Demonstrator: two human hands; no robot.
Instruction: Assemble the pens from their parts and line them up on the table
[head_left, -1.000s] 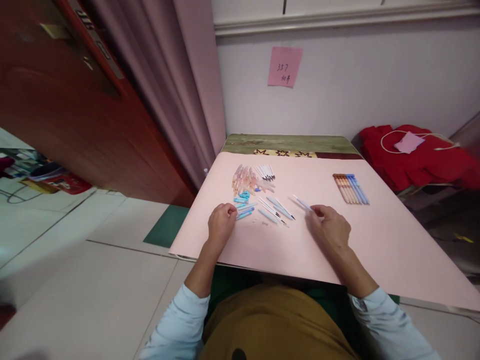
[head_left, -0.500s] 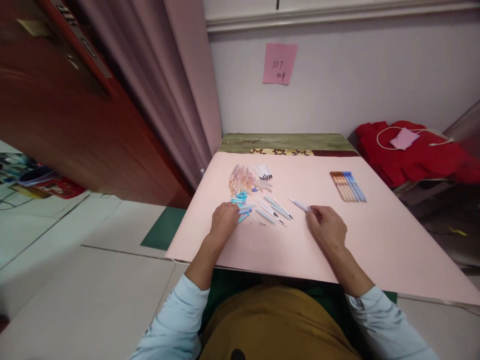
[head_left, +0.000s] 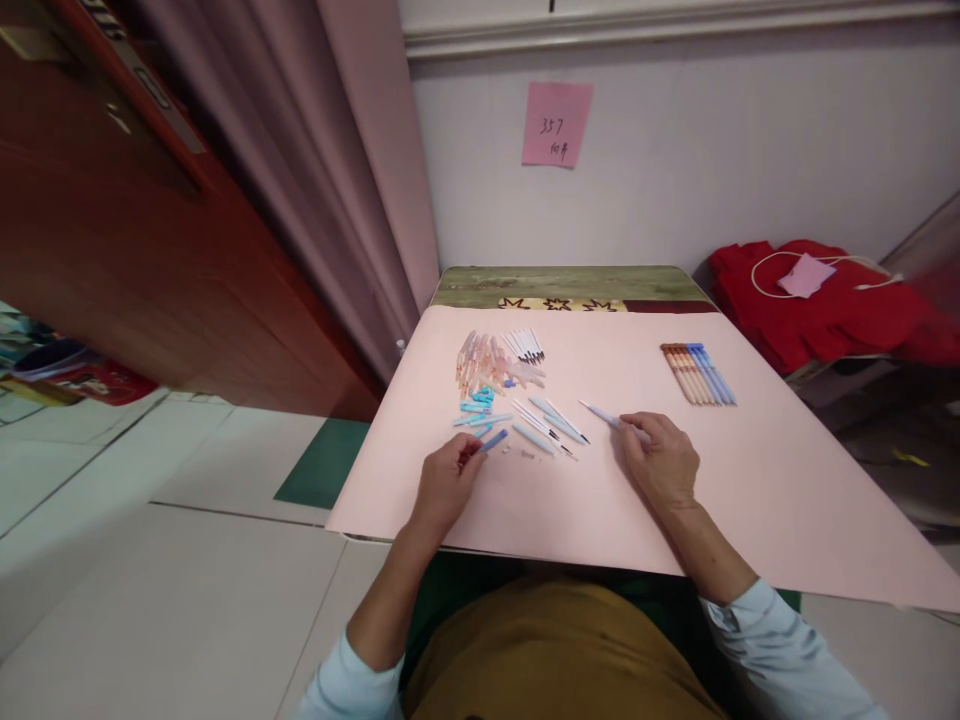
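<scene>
Between the fingertips of my left hand (head_left: 448, 482) is a blue pen cap (head_left: 493, 440), held just in front of the pile of light-blue pen parts (head_left: 477, 405). My right hand (head_left: 661, 460) is closed around a pale blue pen barrel (head_left: 600, 413), its narrow tip pointing up and left. Between the hands lie white ink refills (head_left: 534, 421) with dark ends and loose pale blue barrels (head_left: 534, 440). A few tiny parts (head_left: 527, 455) are scattered in front of them.
Farther back lie a heap of pinkish barrels (head_left: 484, 358) and a bundle of refills (head_left: 523, 345). At the right, a row of brown and blue pens (head_left: 697, 375) lies on the pink table covering (head_left: 780, 480). Red cloth (head_left: 817, 320) is beyond the right edge.
My left hand has drawn back a little toward me, bringing the blue cap away from the light-blue parts. My right hand stays nearly in place with the barrel.
</scene>
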